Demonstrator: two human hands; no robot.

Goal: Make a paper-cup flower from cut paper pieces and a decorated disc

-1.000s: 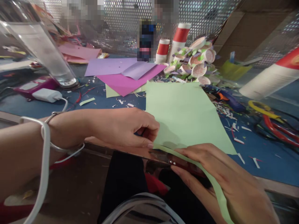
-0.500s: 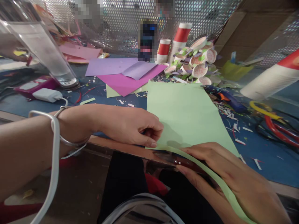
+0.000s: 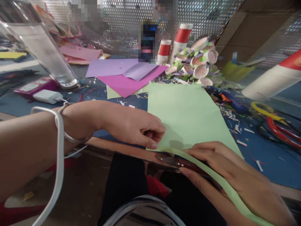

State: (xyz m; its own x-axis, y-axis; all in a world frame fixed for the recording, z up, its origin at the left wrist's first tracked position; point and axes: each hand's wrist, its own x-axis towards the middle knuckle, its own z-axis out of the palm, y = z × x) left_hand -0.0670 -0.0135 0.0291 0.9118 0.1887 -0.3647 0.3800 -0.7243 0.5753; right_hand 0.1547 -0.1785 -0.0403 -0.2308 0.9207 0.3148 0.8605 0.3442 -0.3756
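Observation:
A large light green sheet of paper (image 3: 188, 110) lies at the table's front edge. My left hand (image 3: 131, 125) rests on its near left corner, fingers curled and the thumb at the paper's edge. My right hand (image 3: 225, 169) is closed around a knife (image 3: 180, 164) with a riveted dark red handle. Its blade points left, toward my left hand, along the near edge of the sheet. A narrow green paper strip (image 3: 211, 174), partly cut from that edge, curves down over the right hand. Much of the knife's handle is hidden by the strip and fingers.
Purple paper (image 3: 110, 67) and magenta paper (image 3: 122, 84) lie behind. A clear bottle (image 3: 44, 50) stands left beside a purple box (image 3: 35, 88). Decorated paper cups (image 3: 199, 59) cluster at the back; a cup stack (image 3: 270, 78), a blue-handled tool (image 3: 235, 102) and red-yellow handles (image 3: 275, 125) lie right.
My left hand and forearm have shifted slightly right, and the white cord at the wrist with them. My right hand and the knife have moved slightly right. A person's hand at the far left has gone.

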